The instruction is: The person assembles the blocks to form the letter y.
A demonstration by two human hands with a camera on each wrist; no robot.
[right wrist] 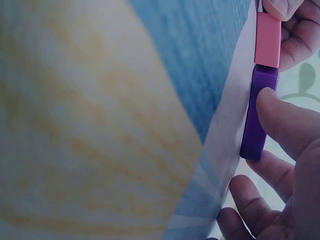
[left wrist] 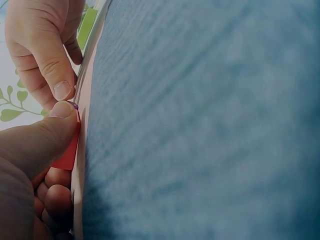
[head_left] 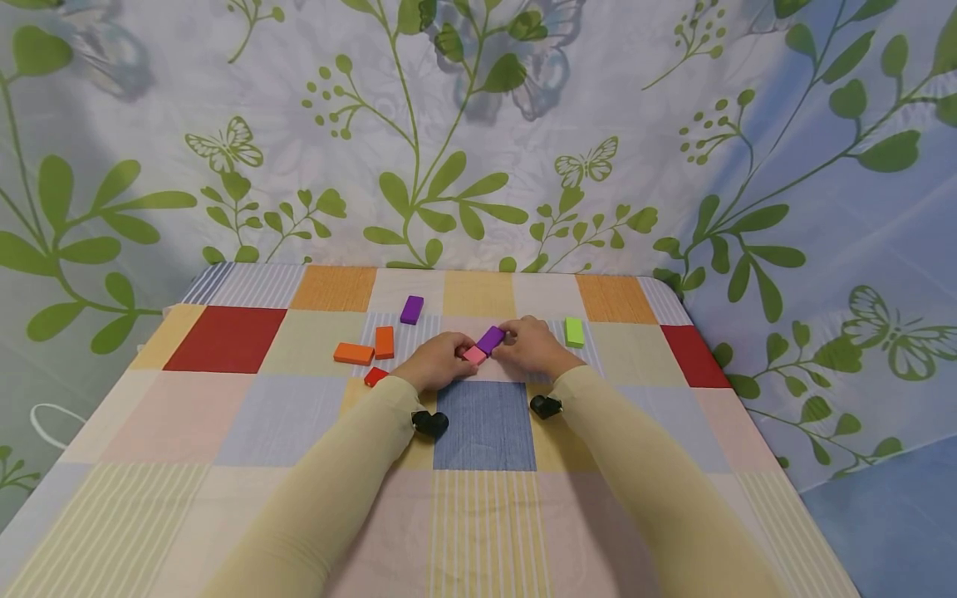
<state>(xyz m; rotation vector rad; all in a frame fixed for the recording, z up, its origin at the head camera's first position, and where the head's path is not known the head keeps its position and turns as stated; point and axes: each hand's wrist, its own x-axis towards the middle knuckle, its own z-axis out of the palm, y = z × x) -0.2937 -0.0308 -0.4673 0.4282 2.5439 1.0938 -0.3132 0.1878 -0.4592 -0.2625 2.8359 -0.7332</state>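
Observation:
A pink block point(head_left: 474, 356) and a purple block point(head_left: 490, 340) lie end to end on the patchwork cloth, in a slanting line between the hands. My left hand point(head_left: 439, 362) holds the pink block from the left, thumb on its near side. From the other side, my right hand point(head_left: 532, 345) grips the purple block. In the right wrist view, the right thumb point(right wrist: 287, 117) presses the long face of that purple block point(right wrist: 256, 127), which meets the pink block point(right wrist: 268, 41) at its end. The left thumb point(left wrist: 47, 132) covers part of the pink block point(left wrist: 70, 150) in the left wrist view.
Left of the hands lie two orange blocks point(head_left: 354, 354), a red block point(head_left: 375, 377) partly hidden by the left wrist, and another purple block point(head_left: 411, 310) farther back. A lime green block point(head_left: 574, 332) lies right of the right hand. A leaf-patterned curtain point(head_left: 449, 124) hangs behind the table.

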